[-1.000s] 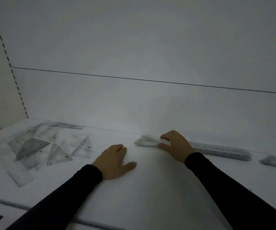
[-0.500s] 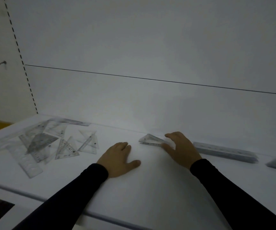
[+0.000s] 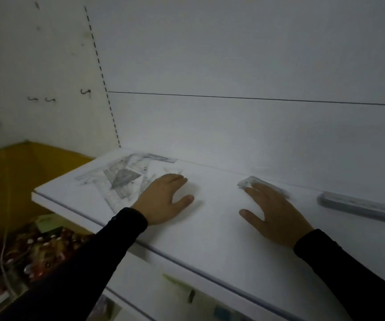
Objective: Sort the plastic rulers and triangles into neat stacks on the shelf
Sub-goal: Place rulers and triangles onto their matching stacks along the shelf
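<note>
From the head view, a second ago our right hand (image 3: pixel 276 210) had its fingers curled over the triangle stack (image 3: pixel 253 183) at the back of the shelf (image 3: pixel 210 228). Now those fingers lie straight, with only the tips resting on the stack's near edge, so this grip holds nothing. Our left hand (image 3: pixel 163 200) has slid left across the shelf and now lies flat, its grip slack and empty, fingertips at the edge of the loose pile (image 3: pixel 122 179) of clear rulers and triangles. We judge that one triangle has just been settled on its stack and the next piece is about to be drawn from the pile.

The ruler stack (image 3: pixel 360 206) lies to the right, apart from the triangle stack, close to the back wall (image 3: pixel 233 135).

For room, the bare shelf between our two hands gives an open path for sliding a piece across. The pile sits close to the shelf's left end, beyond which there is a drop, so a careless sweep there could push pieces off. The front lip runs just under our wrists. The frame is blurred, so we cannot tell single pieces apart.
</note>
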Motion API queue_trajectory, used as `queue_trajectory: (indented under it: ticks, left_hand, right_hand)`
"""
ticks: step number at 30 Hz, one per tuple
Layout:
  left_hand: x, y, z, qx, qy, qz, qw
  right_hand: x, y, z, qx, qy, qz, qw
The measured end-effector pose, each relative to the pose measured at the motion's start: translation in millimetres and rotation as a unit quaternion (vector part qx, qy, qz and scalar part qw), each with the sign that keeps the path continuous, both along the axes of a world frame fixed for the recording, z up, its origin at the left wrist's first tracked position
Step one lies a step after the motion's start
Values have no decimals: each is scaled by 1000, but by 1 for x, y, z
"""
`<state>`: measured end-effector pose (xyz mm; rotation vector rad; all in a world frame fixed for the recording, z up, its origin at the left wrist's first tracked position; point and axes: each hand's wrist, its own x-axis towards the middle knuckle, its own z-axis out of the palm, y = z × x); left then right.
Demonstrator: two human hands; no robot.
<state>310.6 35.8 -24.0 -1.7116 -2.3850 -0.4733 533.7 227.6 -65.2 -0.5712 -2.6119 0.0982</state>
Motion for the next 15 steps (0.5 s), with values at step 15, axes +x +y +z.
queue_trajectory:
  ticks: [15]
  left_hand:
    - [-153,-170,-3,23,-34,98,994]
  right_hand:
    - [-189,-145,18,-54,-32,77,995]
